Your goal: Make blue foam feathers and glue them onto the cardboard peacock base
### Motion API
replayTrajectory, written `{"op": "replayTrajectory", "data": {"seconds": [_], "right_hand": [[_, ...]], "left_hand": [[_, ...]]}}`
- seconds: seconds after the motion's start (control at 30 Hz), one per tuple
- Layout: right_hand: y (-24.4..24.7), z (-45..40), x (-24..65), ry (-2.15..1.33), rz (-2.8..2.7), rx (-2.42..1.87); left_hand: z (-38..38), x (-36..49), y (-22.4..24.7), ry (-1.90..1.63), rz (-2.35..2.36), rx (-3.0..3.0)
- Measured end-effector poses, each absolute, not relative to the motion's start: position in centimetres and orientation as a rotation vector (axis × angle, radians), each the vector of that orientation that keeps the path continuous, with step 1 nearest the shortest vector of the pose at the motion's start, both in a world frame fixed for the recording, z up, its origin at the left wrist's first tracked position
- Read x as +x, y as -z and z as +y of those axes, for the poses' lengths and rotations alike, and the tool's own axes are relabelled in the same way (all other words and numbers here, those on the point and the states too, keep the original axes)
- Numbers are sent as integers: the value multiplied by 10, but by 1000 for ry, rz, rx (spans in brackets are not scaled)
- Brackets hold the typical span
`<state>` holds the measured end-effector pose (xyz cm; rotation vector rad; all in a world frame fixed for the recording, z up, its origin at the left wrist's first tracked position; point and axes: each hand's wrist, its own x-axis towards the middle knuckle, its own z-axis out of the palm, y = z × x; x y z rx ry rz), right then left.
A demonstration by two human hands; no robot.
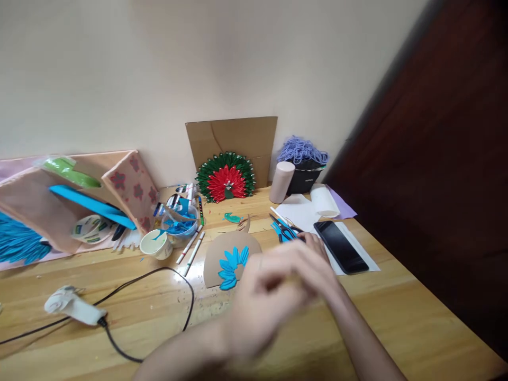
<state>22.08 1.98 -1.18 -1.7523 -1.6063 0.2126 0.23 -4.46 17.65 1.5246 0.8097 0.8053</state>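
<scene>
Smeared by motion, my left hand [270, 301] hangs in the foreground, in front of part of the cardboard piece; its fingers look bent, and whether it holds anything is unclear. Partly behind it, my right hand [316, 246] is low over the table at the handles of the dark scissors [284, 228]; its grip is hidden. Blue pieces lie under the scissors. A rounded brown cardboard piece [216, 251] lies flat, with blue folded petals [228, 270] in an arc on it.
Right: black phone [342, 247], white paper, pink cylinder [282, 182]. Behind: green and red petal fan [226, 177] against cardboard. Left: markers [194, 254], paper cup [156, 244], tub of blue scraps [180, 222], pink box [130, 185], white glue gun [73, 306] with black cable.
</scene>
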Motion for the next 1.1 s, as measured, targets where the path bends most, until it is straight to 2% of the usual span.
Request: {"op": "replayTrajectory", "data": {"seconds": [0.07,0.17,0.23,0.33,0.6,0.77,0.9,1.1], "right_hand": [[13,22,222,-268,-1630,-1764],[13,26,219,-285,-1612,-1777],[13,28,219,-317,-1594,-1773],[12,25,224,-407,-1538,-1757],[20,29,219,-713,-1342,-1577],[18,34,226,-745,-1246,-1514],[6,28,241,-659,-1261,-1533],[6,20,227,-510,-1485,-1608]], "left_hand": [[-9,28,-146,-789,834,1380],[31,57,-79,-666,1175,1158],[45,68,-43,-639,1239,1125],[53,76,-19,-622,1205,1108],[58,94,-13,-621,1171,1146],[58,99,-14,-669,1177,1287],[54,71,-43,-782,1156,1403],[37,-22,-94,-1005,1041,1570]]}}
